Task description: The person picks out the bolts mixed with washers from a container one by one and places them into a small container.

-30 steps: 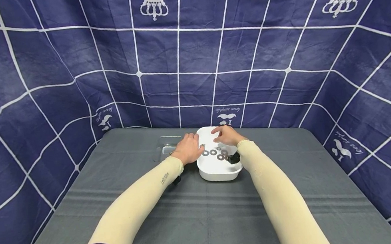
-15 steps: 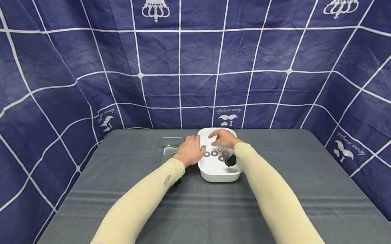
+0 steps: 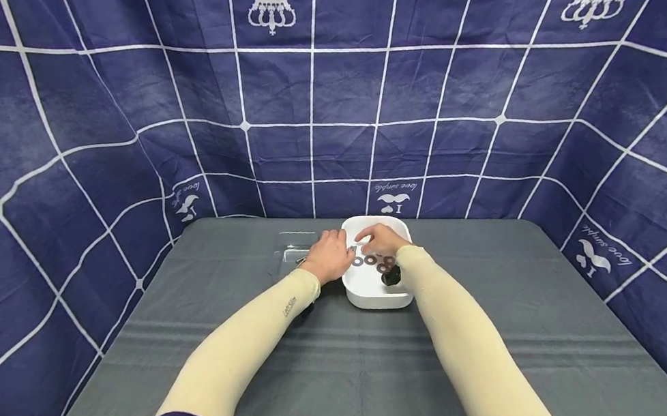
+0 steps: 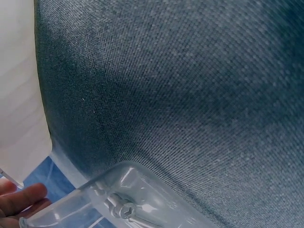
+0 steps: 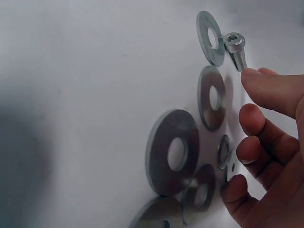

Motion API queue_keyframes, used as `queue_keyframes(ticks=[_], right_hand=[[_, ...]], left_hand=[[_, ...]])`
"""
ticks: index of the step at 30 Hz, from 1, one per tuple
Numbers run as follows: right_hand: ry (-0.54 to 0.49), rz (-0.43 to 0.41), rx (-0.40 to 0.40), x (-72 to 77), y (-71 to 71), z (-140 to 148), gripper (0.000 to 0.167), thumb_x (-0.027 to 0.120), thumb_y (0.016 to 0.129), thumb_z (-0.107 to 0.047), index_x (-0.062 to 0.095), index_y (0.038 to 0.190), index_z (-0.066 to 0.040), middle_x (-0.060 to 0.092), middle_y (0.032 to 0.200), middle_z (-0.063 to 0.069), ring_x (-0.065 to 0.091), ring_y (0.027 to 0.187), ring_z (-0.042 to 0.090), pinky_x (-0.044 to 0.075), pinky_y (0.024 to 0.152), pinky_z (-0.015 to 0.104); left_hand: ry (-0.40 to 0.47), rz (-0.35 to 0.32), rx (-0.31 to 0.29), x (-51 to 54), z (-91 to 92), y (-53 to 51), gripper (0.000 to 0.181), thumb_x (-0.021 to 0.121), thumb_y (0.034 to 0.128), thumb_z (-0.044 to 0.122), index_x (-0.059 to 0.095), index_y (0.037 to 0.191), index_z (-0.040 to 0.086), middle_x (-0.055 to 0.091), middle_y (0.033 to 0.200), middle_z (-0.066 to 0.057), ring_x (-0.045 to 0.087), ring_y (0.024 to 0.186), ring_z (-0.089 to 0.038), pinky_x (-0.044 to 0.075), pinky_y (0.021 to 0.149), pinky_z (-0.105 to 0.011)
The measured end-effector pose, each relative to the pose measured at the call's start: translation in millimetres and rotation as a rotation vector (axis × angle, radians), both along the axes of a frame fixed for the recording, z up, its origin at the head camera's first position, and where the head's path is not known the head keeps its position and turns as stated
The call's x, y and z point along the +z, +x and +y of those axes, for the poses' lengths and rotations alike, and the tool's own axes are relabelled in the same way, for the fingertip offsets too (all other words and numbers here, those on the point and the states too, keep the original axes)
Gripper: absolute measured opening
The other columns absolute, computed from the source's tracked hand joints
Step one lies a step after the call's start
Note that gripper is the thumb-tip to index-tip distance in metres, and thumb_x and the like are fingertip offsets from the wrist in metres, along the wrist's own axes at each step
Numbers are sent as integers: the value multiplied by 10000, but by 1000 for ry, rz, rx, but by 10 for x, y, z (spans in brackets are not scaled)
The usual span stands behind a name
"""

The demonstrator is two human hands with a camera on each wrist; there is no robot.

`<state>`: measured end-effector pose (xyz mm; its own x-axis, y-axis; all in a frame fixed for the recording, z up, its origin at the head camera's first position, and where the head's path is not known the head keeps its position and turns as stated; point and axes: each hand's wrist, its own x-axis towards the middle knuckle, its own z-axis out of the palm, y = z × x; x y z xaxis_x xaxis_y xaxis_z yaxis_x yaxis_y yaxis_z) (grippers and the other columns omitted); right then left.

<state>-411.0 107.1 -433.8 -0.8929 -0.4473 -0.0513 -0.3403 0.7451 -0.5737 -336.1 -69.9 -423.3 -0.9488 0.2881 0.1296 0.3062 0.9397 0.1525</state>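
A white tray (image 3: pixel 379 302) holds several flat metal washers (image 5: pixel 173 149) and a silver socket-head bolt (image 5: pixel 235 42). My left hand (image 3: pixel 328 256) grips the tray's left rim, its thumb over the inside. In the left wrist view, only some curled fingers (image 4: pixel 23 202) show, beside the tray wall. My right hand (image 3: pixel 380 237) reaches in over the tray from the right. Its fingers are loosely bent and spread from the thumb, with nothing seen between them. In the right wrist view, a fingertip (image 5: pixel 251 78) is close to the bolt's lower end; I cannot tell if they touch.
A clear plastic box (image 3: pixel 289 254) stands left of the tray, partly hidden by my left hand. Inside it lie metal bolts (image 4: pixel 126 209). Grey cloth (image 3: pixel 352 370) covers the table, and a blue checked curtain (image 3: pixel 332 84) hangs around the back and sides.
My right hand has moved left over the tray, closer to my left hand, and a bit lower. The left hand keeps its place on the rim. The head view has shifted slightly.
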Motion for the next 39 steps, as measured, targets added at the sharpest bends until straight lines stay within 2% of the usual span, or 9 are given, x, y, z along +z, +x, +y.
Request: queue_keyframes(ticks=[8,15,22,26,39], right_hand=[[-9,-27,-37,-78,23,9,321,700,878,-92,747,1194,-117,618,748,31,502,578,120,412,470,252],[-15,-29,-50,-107,24,17,269,712,857,-119,779,1118,-136,689,805,24,549,643,119,443,519,249],[-26,-2,-65,-127,5,-1,163,738,837,-114,793,988,-137,693,840,33,541,689,157,428,534,266],[-20,12,-69,-132,-5,-23,133,745,839,-111,791,961,-141,689,828,25,548,678,146,442,536,255],[5,-34,-67,-131,-2,-35,58,724,885,-135,756,932,-147,617,723,7,537,578,131,442,467,259]], left_hand=[[-21,23,-14,-20,37,19,484,495,1020,290,470,1348,-66,589,1206,-219,544,1190,-363,515,996,-457],[-13,27,-8,-52,50,15,502,487,1015,295,464,1364,-65,589,1213,-217,542,1196,-361,518,989,-461],[-17,48,3,-43,44,5,490,506,1016,304,479,1337,-65,599,1193,-216,550,1177,-358,527,970,-470],[-27,49,11,-39,37,-11,483,495,1020,309,478,1338,-54,595,1197,-208,543,1183,-351,527,969,-468],[-27,64,3,-52,28,-15,475,511,1014,299,488,1324,-60,603,1194,-219,555,1168,-367,524,974,-471]])
